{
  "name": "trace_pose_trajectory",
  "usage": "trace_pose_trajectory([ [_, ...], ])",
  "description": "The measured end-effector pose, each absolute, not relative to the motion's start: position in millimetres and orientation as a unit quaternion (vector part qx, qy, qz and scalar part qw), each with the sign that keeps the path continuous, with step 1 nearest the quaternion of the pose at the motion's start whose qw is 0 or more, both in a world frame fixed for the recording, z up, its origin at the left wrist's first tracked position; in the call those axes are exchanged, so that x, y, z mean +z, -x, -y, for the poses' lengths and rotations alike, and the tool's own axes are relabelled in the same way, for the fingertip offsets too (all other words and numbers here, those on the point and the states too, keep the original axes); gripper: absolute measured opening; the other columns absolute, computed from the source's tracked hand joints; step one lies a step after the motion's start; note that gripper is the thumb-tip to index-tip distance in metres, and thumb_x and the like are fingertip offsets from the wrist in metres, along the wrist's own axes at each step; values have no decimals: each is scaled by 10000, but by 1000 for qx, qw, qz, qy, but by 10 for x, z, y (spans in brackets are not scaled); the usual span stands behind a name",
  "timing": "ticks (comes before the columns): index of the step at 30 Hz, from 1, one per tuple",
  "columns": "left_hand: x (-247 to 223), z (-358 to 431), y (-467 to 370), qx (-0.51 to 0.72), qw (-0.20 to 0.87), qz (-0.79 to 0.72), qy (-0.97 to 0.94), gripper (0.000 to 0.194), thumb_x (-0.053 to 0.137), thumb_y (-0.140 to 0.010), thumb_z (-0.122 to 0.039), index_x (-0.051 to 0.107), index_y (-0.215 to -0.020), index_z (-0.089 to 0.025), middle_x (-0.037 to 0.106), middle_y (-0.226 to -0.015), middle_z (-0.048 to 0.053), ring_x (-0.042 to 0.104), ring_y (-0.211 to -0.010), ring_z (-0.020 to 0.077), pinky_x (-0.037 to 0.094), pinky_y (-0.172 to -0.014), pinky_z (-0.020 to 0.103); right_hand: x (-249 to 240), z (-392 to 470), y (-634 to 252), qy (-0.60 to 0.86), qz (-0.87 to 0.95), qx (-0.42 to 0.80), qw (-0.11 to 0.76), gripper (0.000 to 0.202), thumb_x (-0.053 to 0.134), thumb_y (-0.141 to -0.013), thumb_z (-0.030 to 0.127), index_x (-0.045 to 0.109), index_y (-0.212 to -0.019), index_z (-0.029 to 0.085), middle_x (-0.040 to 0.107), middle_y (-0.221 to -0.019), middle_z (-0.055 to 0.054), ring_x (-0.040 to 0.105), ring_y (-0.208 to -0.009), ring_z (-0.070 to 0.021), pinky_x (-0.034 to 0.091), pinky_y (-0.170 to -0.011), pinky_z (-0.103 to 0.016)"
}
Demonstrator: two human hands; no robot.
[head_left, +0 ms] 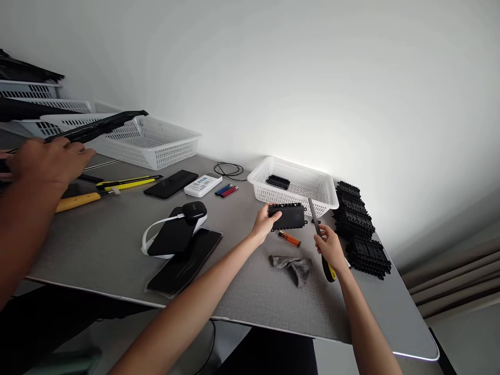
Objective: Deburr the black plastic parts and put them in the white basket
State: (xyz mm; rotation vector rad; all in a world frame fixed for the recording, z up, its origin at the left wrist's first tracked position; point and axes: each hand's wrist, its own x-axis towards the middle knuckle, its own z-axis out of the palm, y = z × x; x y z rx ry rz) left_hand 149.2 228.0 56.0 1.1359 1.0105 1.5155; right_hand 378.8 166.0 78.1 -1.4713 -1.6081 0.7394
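Note:
My left hand (264, 225) is closed on one end of a flat black plastic part (289, 216) with toothed edges, holding it above the table in front of a white basket. In my right hand (328, 246) is a hand file (313, 213); its grey blade points up and away, and the black and yellow handle runs down below the fingers. The blade stands just right of the part, apart from it. Beneath my hands lie an orange lighter (289, 239) and a crumpled grey cloth (292, 266).
The white basket (332, 198) holds a similar black part (278, 181). Stacks of such parts (367, 255) line the right. Phones (171, 184), a power bank (203, 184), lighters (226, 190) and cutters (128, 183) lie leftward. A co-worker's hand (49, 161) holds a long black piece at far left.

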Motion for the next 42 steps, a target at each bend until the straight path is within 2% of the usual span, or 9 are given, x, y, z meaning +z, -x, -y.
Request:
trace_pose_trajectory([
  [5, 559, -2296, -1452, 636, 496, -413, -423, 450, 794, -665, -373, 568, -1019, -210, 685, -951, 78, 668, -885, 239, 539, -721, 352, 706, -1654, -3767, 615, 669, 209, 361, 341, 521, -776, 249, 639, -1079, 147, 587, -860, -47, 562, -583, -142, 478, -556, -286],
  [9, 570, -2309, -1452, 649, 502, -396, -413, 505, 804, -637, -404, 548, -1026, -208, 672, -942, 62, 661, -873, 222, 541, -736, 347, 686, -1646, -3721, 607, 714, 156, 313, 322, 541, -726, 159, 721, -993, 175, 616, -829, -44, 583, -721, -176, 467, -693, -285],
  [14, 586, -2310, -1457, 655, 507, -382, -409, 518, 804, -624, -414, 541, -1020, -208, 663, -957, 66, 653, -884, 223, 537, -731, 340, 628, -1633, -3703, 621, 733, 111, 253, 289, 532, -761, 112, 744, -953, 160, 643, -852, -76, 594, -759, -187, 429, -703, -262],
  [19, 597, -2293, -1462, 658, 513, -370, -408, 514, 807, -624, -391, 539, -1022, -206, 653, -910, 52, 651, -844, 214, 538, -695, 324, 573, -1624, -3679, 638, 740, 78, 198, 210, 538, -795, 89, 735, -803, 160, 649, -801, -92, 608, -793, -212, 396, -702, -268],
  [26, 638, -2257, -1477, 661, 514, -356, -415, 467, 789, -640, -370, 533, -997, -211, 636, -873, 28, 636, -822, 198, 516, -712, 312, 541, -1633, -3646, 648, 742, 51, 164, 259, 514, -917, 160, 722, -1071, 157, 673, -982, -131, 631, -933, -238, 410, -779, -284],
  [31, 697, -2202, -1485, 655, 519, -353, -421, 444, 790, -636, -354, 544, -977, -212, 624, -868, 23, 621, -813, 194, 491, -702, 299, 546, -1649, -3641, 663, 731, 33, 160, 317, 515, -960, 309, 696, -1173, 158, 663, -1027, -143, 592, -1056, -280, 413, -854, -306],
  [37, 750, -2159, -1492, 650, 523, -355, -422, 411, 789, -639, -336, 559, -955, -211, 621, -854, 21, 609, -804, 191, 479, -694, 291, 587, -1658, -3666, 701, 694, -5, 165, 429, 493, -967, 373, 613, -1309, 143, 598, -1153, -176, 519, -1121, -325, 386, -942, -383],
  [42, 765, -2146, -1492, 651, 523, -356, -419, 377, 776, -654, -323, 559, -945, -218, 617, -831, 12, 602, -787, 187, 469, -694, 288, 595, -1660, -3714, 763, 629, -27, 146, 617, 500, -942, 509, 480, -1433, 136, 514, -1265, -209, 465, -1184, -370, 380, -957, -450],
])
